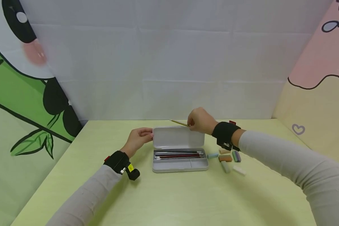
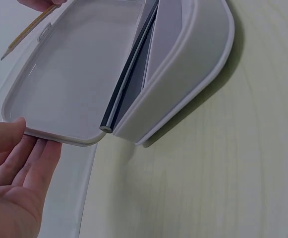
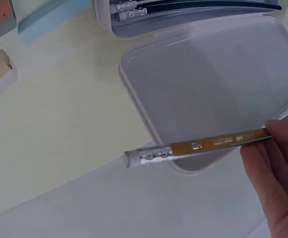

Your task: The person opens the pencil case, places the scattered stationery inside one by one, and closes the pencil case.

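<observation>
A grey-white pencil case lies open on the table, its lid raised at the back. Several pencils lie lengthwise in its long compartment. My left hand pinches the lid's left edge; the left wrist view shows the thumb on one side and fingers on the other. Above the lid's upper right, my right hand holds a yellow pencil between thumb and fingers. Its sharpened tip points left in the head view. The right wrist view shows the pencil's white eraser and silver ferrule.
Right of the case lie several erasers, among them an orange one, a white one, a light blue one and a dark-sleeved one. A white sheet hangs behind the pale yellow table.
</observation>
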A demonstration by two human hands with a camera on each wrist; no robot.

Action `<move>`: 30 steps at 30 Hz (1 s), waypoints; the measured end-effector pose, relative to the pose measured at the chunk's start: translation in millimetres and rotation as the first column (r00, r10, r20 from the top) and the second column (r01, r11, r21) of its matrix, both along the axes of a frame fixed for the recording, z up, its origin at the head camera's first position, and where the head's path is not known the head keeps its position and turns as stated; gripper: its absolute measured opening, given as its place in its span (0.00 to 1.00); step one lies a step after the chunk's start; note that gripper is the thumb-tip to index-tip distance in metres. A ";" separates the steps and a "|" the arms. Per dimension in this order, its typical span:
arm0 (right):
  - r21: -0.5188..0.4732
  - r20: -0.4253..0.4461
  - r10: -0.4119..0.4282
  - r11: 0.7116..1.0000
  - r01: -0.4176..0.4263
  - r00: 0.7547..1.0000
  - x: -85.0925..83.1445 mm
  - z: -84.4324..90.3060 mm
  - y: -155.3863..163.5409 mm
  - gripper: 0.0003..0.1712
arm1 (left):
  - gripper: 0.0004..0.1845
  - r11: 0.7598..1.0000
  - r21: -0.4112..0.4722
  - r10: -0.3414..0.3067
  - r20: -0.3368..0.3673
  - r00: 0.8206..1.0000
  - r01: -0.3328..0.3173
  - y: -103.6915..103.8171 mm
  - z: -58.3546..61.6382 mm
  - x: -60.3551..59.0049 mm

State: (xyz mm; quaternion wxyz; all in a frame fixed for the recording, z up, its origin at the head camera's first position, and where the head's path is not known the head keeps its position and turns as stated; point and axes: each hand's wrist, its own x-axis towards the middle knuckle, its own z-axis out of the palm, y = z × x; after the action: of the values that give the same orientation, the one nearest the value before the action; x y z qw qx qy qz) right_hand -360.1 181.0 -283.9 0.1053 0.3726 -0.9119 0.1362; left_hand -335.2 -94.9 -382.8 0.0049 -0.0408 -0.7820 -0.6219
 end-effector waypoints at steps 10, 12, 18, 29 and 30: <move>0.063 0.118 0.128 0.989 -0.136 0.985 7.7 -22.3 -21.0 0.04 | 0.21 1.000 0.013 0.008 0.014 1.000 -0.009 -1.4 -1.2 0.3; 0.081 0.149 0.121 0.988 -0.134 0.981 9.4 -28.1 -24.4 0.04 | 0.20 1.000 0.025 0.003 0.018 1.000 -0.003 -0.7 -1.7 0.8; 0.107 0.193 0.151 0.979 -0.174 0.969 12.9 -43.0 -30.1 0.05 | 0.20 1.000 0.019 -0.006 -0.004 1.000 0.006 -0.1 0.4 1.8; 0.127 0.187 0.192 0.968 -0.218 0.963 15.5 -46.5 -28.0 0.06 | 0.20 1.000 0.020 -0.010 -0.004 1.000 0.010 -0.2 2.4 4.3; 0.127 0.195 0.183 0.970 -0.209 0.964 15.7 -45.6 -27.2 0.06 | 0.20 1.000 0.019 -0.008 -0.002 1.000 0.008 -0.2 2.4 4.4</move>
State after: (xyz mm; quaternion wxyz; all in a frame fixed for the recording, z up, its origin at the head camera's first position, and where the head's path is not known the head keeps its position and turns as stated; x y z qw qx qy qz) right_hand -344.4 153.8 -329.4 -0.0199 0.4540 -0.8837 0.1122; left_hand -330.8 -95.1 -380.4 0.0038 -0.0444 -0.7758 -0.6295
